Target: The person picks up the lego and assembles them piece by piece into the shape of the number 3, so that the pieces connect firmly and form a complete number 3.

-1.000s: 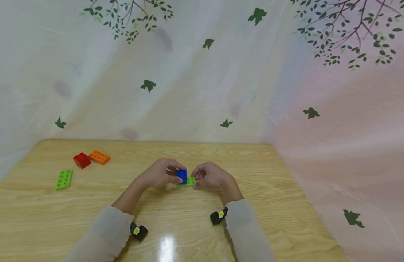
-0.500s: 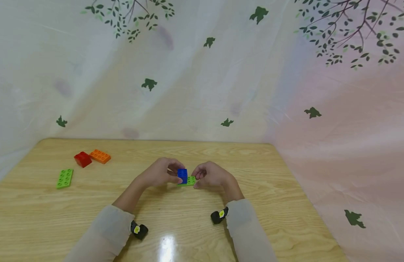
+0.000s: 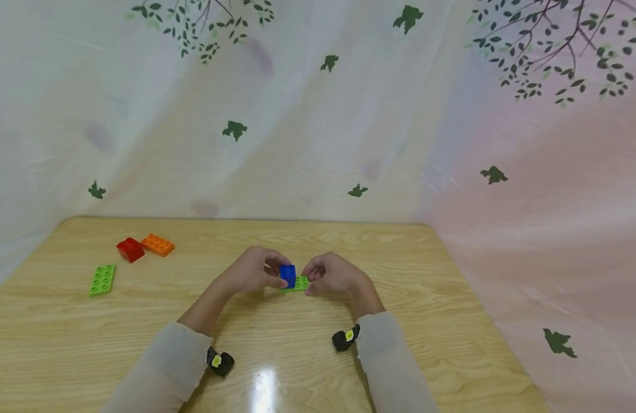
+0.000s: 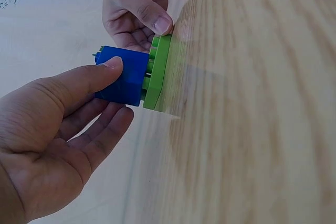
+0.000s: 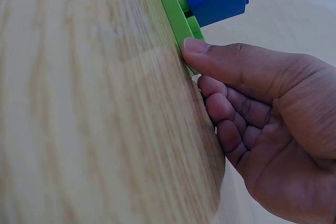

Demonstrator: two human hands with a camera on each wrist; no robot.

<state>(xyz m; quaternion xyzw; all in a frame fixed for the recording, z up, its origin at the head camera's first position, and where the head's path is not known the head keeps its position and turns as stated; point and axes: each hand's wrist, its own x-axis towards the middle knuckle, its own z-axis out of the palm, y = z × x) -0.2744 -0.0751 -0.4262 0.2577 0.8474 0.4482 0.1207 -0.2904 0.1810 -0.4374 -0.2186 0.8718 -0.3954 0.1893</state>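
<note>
Thumb and fingers of my left hand (image 3: 253, 269) pinch a blue toy building brick (image 4: 128, 80) by its sides. Its underside sits right at the studs of a flat light-green building brick (image 4: 159, 72), and the studs still show between the two. The blue brick covers the left part of the green one, leaving the right-end studs bare in the head view. My right hand (image 3: 335, 274) pinches the green brick's right end, thumb at the near edge and the other fingers curled behind. In the right wrist view the green brick (image 5: 178, 14) lies along the table surface.
At the left of the wooden table (image 3: 276, 338) lie a red brick (image 3: 130, 250), an orange flat brick (image 3: 158, 244) and another light-green flat brick (image 3: 102, 280). A pale cloth (image 3: 297, 143) printed with leaves and branches hangs behind the table and along its right side.
Both hands keep their hold in nearly the same place. The blue brick stands a little differently angled over the green brick than one second ago, and the head view has shifted slightly.
</note>
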